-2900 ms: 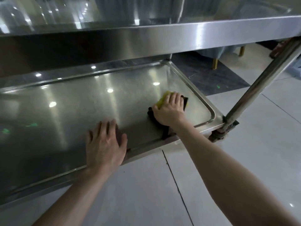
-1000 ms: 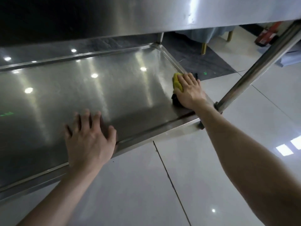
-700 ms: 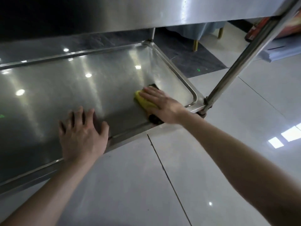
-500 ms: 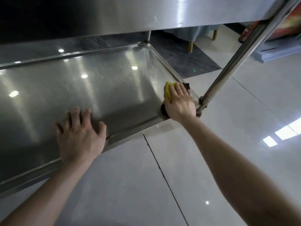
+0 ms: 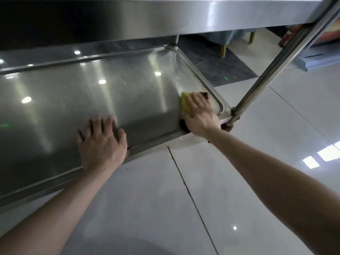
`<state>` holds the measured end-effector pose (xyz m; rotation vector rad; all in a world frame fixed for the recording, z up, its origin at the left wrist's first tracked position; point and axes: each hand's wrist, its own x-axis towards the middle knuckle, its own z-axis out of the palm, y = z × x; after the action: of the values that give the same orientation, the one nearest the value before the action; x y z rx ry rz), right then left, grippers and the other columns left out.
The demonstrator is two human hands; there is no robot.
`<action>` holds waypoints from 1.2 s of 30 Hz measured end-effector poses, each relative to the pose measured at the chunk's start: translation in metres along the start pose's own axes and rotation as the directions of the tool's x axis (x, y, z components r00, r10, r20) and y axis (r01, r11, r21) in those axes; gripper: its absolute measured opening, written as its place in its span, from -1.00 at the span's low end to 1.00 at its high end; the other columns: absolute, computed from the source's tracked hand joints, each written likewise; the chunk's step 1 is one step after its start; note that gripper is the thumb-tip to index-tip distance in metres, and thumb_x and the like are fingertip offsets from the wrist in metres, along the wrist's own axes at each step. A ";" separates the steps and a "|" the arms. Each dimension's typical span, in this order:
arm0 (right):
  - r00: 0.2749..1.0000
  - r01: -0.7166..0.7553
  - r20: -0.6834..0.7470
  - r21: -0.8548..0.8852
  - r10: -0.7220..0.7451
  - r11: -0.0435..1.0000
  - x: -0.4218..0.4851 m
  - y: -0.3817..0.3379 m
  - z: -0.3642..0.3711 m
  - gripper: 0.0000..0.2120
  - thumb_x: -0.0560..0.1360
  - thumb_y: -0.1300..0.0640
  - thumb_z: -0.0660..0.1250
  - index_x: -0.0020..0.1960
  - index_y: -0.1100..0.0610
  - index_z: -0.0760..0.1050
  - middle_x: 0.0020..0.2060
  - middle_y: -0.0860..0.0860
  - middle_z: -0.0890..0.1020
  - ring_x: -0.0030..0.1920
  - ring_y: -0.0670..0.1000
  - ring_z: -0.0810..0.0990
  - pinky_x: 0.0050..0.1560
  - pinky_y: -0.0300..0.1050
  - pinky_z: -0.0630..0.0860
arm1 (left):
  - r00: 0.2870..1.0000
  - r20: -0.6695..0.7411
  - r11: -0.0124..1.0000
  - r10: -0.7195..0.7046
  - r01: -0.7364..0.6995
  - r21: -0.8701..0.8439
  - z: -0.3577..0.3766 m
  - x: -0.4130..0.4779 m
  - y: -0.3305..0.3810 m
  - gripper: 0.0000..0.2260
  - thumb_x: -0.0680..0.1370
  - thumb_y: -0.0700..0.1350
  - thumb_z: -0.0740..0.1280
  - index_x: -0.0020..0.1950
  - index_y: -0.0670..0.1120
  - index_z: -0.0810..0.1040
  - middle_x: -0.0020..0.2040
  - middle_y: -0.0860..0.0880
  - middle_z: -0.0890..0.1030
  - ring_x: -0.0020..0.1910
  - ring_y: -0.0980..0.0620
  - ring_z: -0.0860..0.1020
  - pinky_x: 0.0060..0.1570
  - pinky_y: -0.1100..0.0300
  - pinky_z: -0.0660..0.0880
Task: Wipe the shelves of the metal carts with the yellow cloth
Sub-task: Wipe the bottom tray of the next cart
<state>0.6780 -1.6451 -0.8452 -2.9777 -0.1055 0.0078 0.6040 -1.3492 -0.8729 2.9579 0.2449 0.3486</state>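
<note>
The lower shelf (image 5: 114, 92) of a stainless steel cart fills the left and middle of the head view, shiny with light spots. My right hand (image 5: 199, 115) presses flat on the yellow cloth (image 5: 185, 103), which has a dark underside, at the shelf's near right corner. Most of the cloth is hidden under the hand. My left hand (image 5: 102, 142) rests flat with spread fingers on the shelf's front rim, about a hand's width left of the right hand.
The upper shelf (image 5: 184, 13) hangs close overhead. A slanted steel cart leg (image 5: 272, 67) rises from the right corner, right of my right hand. Glossy white floor tiles (image 5: 184, 208) lie below. A dark mat (image 5: 224, 70) and furniture legs lie beyond the cart.
My right hand has slid the cloth back and forth along the shelf's right end and is again at the near right corner. My left hand stays on the front rim.
</note>
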 end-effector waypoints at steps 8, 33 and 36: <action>0.817 0.543 0.224 0.008 -0.531 0.840 -0.018 -0.093 -0.004 -0.32 0.69 -0.35 -0.13 0.75 -0.15 -0.10 0.74 -0.10 -0.03 0.72 -0.07 -0.15 0.70 0.09 -0.22 | 0.951 0.223 0.975 0.216 -0.222 0.002 -0.042 0.016 -0.047 -0.38 0.59 0.20 0.09 0.61 -0.01 0.37 0.55 -0.17 0.45 0.48 -0.26 0.43 0.40 -0.22 0.36; 0.992 0.097 -0.055 -0.202 -0.110 0.975 0.070 -0.210 0.052 -0.12 0.44 -0.31 -0.07 0.67 0.07 0.22 0.61 0.14 0.34 0.58 0.24 0.28 0.61 0.35 0.10 | 0.997 -0.011 0.997 0.070 -0.070 0.034 -0.051 -0.036 -0.187 -0.47 0.63 0.15 0.17 0.45 -0.15 0.52 0.46 -0.18 0.53 0.48 -0.28 0.44 0.48 -0.29 0.32; 0.894 0.449 0.034 -0.057 -0.448 0.892 0.042 -0.346 0.063 -0.27 0.60 -0.22 -0.03 0.71 0.06 0.19 0.67 0.11 0.26 0.67 0.19 0.15 0.67 0.22 0.00 | 0.998 -0.012 0.998 0.062 -0.062 0.023 -0.052 -0.036 -0.188 -0.42 0.62 0.18 0.15 0.49 -0.16 0.49 0.51 -0.20 0.51 0.51 -0.28 0.44 0.51 -0.29 0.31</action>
<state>0.6955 -1.2909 -0.8519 -2.9379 -0.8076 -0.0220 0.5299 -1.1654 -0.8627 2.9918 0.1596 0.3752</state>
